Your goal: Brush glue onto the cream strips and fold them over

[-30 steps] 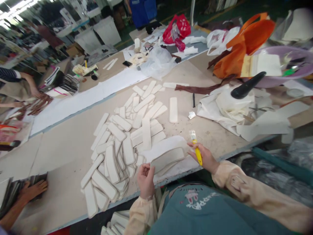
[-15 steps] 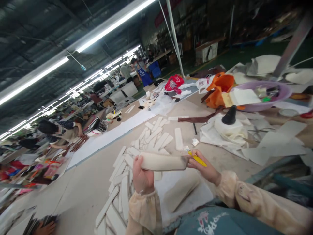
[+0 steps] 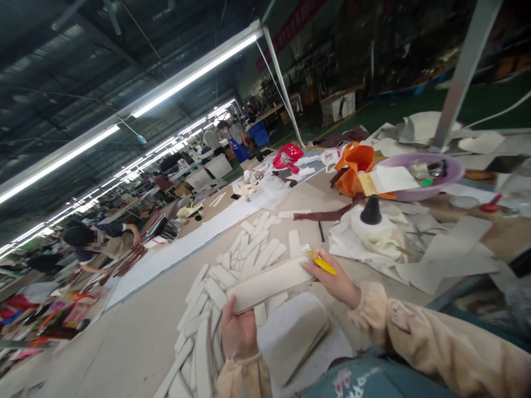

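Head view: left hand [image 3: 237,331] pinches near end of long cream padded strip [image 3: 269,284], centre frame; right hand [image 3: 332,279], clasping yellow-handled brush [image 3: 321,264], supports far end; strip probably best held taut.

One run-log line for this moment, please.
left hand: holds white strip by near end | right hand: holds yellow-handled tool, touches strip's far end | strip pile on table
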A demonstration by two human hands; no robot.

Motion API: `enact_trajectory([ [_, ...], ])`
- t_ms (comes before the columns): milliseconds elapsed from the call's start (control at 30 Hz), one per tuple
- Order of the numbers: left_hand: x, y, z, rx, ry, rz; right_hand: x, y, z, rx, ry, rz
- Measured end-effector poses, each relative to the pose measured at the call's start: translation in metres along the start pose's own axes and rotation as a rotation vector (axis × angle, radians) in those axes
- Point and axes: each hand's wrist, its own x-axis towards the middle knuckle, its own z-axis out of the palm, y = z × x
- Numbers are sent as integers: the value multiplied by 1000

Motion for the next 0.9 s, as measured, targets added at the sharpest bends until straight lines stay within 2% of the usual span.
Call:
enact_trajectory([
  [100,-8,-8,1,-36,-32,-143,9,-8,-12,-52,-11,-35],
  [167,-13,-14,1,-16,-47,-179,14,-14,-20,-88,-23,-57],
  [300,-21,-21,-1,88,-100,-142,21,-21,-37,-145,-44,-80],
  [433,-29,-26,0,259,-204,-100,26,-20,-57,-175,2,-62],
  [533,-32,-31,5,346,-171,-84,29,-15,-68,-171,21,-30],
  [667,-33,-39,9,353,-119,-81,27,-11,-75,-155,22,1],
  [900,-38,-45,2,282,-164,-158,22,-13,-79,-197,-10,-10],
])
